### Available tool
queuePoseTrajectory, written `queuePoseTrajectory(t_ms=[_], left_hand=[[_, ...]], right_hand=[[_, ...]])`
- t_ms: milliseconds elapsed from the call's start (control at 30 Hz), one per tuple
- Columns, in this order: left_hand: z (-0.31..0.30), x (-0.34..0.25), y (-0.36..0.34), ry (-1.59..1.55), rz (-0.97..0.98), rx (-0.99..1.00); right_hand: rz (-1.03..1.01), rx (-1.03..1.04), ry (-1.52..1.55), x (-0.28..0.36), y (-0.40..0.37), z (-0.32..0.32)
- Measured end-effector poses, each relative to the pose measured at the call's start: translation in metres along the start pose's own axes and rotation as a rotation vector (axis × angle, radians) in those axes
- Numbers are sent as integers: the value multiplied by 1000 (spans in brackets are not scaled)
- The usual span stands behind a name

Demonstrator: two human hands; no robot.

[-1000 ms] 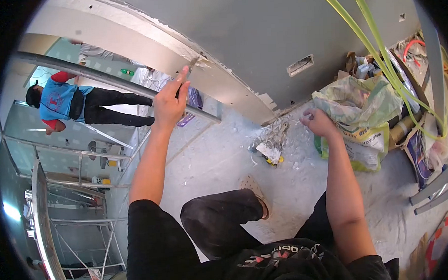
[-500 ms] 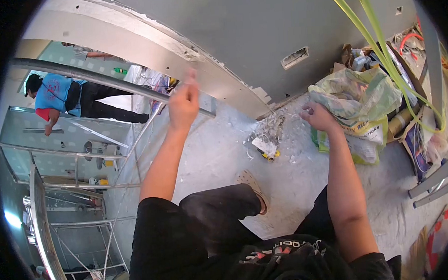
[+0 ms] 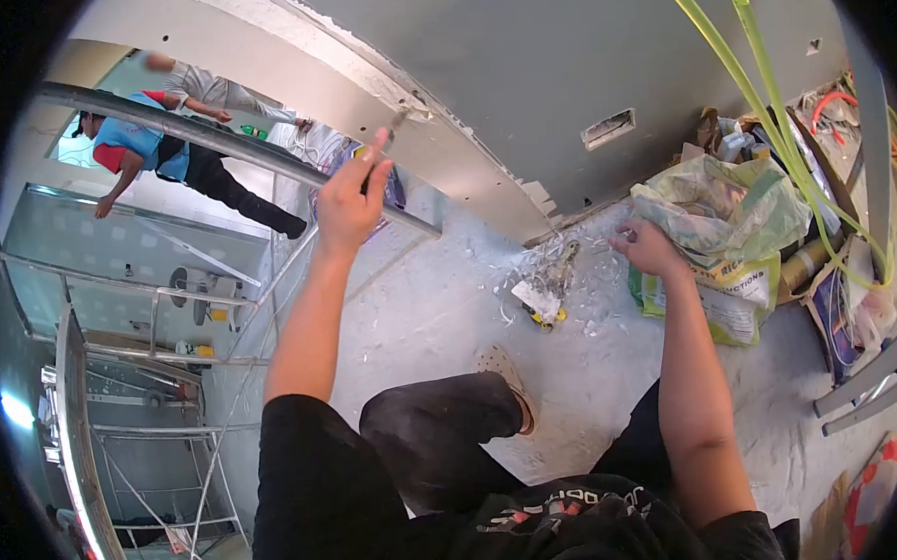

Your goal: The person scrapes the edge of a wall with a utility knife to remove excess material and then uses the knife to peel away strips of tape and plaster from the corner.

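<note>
My left hand (image 3: pixel 353 206) is closed around a slim, thin-bladed hand tool (image 3: pixel 394 134); its exact kind is hard to make out. The blade end is at the edge of the pale wall panel (image 3: pixel 310 81), by the rough, chipped seam along the grey wall. My right hand (image 3: pixel 653 250) hangs with loosely bent fingers apart and nothing visible in them. It is close beside a crumpled plastic sack (image 3: pixel 726 208) with green and yellow print. White scraps (image 3: pixel 543 276) and a small yellow-and-black object (image 3: pixel 545 319) lie on the floor between my hands.
A metal scaffold (image 3: pixel 232 144) stands on the left, its tube running near my left hand. Beyond it are a person in a blue vest (image 3: pixel 137 143) and another person (image 3: pixel 210 88). Yellow-green straps (image 3: pixel 748 42) hang at right above cartons and debris. A wall cutout (image 3: pixel 609 129) is ahead.
My left hand has moved slightly left and up, and the tool now shows more clearly. My right hand stays beside the sack. The person in the vest has shifted, and the second person shows more.
</note>
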State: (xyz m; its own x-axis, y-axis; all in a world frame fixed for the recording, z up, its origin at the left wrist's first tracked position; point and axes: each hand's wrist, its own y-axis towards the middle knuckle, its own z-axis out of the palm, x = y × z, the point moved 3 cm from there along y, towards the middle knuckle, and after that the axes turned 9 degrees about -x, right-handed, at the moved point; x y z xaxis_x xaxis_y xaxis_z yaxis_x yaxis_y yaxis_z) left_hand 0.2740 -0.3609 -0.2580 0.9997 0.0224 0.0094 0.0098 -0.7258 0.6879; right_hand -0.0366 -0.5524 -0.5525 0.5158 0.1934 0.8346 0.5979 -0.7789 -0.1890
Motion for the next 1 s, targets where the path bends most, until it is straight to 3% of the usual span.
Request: queuePoseTrajectory(t_ms=[167,233,567,667,767,900,967,1000], left_hand=[[-4,14,13,139,-7,64],[-6,15,16,181,79,-11],[1,24,14,117,117,-43],[17,18,1,63,45,-80],[38,6,-11,-6,65,-276],[56,6,-27,-13,-21,-294],[61,12,-34,-140,-136,-228],[88,40,-75,-1,-137,193]], right_hand=[[25,-4,31,2,-2,-2],[-3,-7,5,-1,3,1],[-6,-31,-22,-3,6,-1],[-2,-34,-30,-1,6,3],[13,-32,-41,1,8,3],[25,-15,-44,-2,4,2],[12,-18,-47,-1,2,-3],[22,-14,-30,-2,0,-5]])
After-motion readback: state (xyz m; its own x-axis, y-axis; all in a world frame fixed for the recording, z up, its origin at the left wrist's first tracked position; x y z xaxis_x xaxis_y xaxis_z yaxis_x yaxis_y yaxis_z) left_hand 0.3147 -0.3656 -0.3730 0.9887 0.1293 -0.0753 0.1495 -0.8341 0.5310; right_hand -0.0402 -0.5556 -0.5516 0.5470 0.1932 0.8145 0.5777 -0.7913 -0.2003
